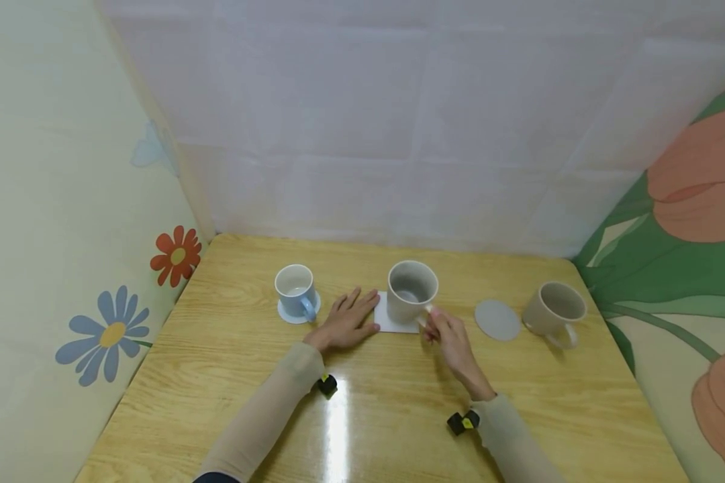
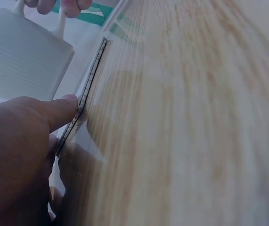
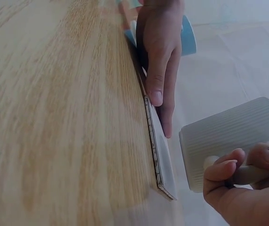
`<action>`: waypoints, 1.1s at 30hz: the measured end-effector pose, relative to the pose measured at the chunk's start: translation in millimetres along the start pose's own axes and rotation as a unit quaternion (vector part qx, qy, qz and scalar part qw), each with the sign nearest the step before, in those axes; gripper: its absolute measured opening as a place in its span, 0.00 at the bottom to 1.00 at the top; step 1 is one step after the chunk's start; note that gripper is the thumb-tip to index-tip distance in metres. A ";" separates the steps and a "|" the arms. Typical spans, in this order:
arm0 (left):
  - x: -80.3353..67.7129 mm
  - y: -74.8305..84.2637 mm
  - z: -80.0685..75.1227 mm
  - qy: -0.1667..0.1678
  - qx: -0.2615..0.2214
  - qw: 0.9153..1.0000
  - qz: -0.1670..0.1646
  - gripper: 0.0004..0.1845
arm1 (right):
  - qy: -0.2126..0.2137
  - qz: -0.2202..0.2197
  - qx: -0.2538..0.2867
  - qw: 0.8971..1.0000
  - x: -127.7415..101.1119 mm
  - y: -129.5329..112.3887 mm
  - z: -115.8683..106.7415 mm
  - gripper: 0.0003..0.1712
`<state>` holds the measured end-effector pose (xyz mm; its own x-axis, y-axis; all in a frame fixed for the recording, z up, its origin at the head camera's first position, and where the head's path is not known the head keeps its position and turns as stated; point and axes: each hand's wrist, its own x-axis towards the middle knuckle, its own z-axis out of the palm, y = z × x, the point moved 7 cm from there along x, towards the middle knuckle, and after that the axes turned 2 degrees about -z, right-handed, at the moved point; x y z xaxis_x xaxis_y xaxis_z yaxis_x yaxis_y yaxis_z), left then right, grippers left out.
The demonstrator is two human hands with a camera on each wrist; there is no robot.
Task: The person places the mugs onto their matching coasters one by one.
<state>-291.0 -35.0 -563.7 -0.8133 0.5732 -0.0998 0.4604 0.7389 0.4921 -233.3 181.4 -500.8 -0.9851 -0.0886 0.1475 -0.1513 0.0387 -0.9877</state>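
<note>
A: Grey mug, ribbed wall, standing upright on the white coaster, near the table's middle. Who holds it?

B: The right hand pinches its handle, fingers curled round it; the right wrist view shows the grip closely.

A: And the coaster?

B: Square, flat on the table. The left hand lies spread to the left of the mug, fingers straight; the left wrist view shows a fingertip touching the coaster's edge.

A: Left of the mug, farther out?

B: A blue mug on a round blue coaster, just beyond the left hand.

A: Right of the mug?

B: A round grey coaster, bare, and a beige mug just beside it, on the table itself.
</note>
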 end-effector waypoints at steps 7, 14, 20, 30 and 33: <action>0.6 -1.7 0.5 0.004 -0.008 1.000 0.003 0.40 | -0.001 0.006 0.001 1.000 0.1 2.1 2.3 0.28; 0.4 -0.6 0.7 0.004 -0.011 1.000 0.003 0.40 | 0.000 0.011 0.012 1.000 0.9 4.7 4.9 0.27; -0.6 2.4 -1.8 0.001 0.008 1.000 0.003 0.39 | -0.007 0.011 0.009 1.000 1.5 5.5 8.2 0.28; 2.4 -1.5 2.0 0.003 0.005 1.000 -0.002 0.40 | -0.012 0.022 0.004 1.000 1.5 11.5 9.4 0.29; 1.4 -2.3 3.7 0.014 -0.002 1.000 0.007 0.40 | -0.013 0.024 0.006 1.000 1.0 13.9 10.5 0.29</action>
<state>-291.9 -34.6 -568.1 -0.8166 0.5730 -0.0690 0.4697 0.7293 0.4974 -235.5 171.4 -514.9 -0.9888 -0.1126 0.0981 -0.1022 0.0314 -0.9943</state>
